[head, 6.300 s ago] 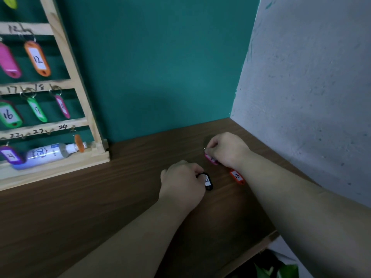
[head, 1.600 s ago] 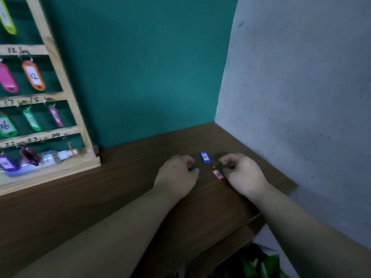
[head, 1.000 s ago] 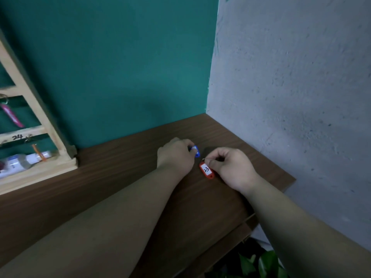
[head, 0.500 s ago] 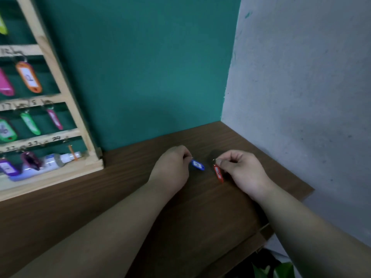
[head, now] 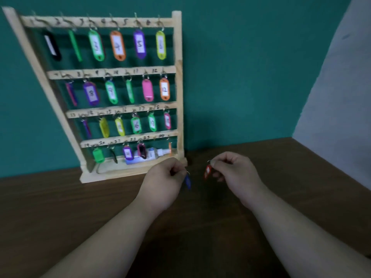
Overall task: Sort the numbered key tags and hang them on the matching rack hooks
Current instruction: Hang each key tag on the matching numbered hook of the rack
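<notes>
A wooden key rack (head: 179, 81) with numbered rows of hooks leans against the teal wall, and several coloured tags hang on it. My left hand (head: 162, 181) pinches the ring of a blue tag (head: 188, 181), which dangles above the table. My right hand (head: 234, 173) pinches the ring of a red tag (head: 208, 171) that hangs beside it. Both hands are raised just right of the rack's base. The numbers on the two tags are too blurred to read.
A white and blue bottle (head: 149, 155) lies on the rack's bottom ledge behind the lowest row. The brown table (head: 60, 207) runs to a grey wall (head: 341, 87) on the right.
Both hands have lifted the blue and red tags off the table and carried them left toward the rack. The view has swung left and now takes in the whole rack.
</notes>
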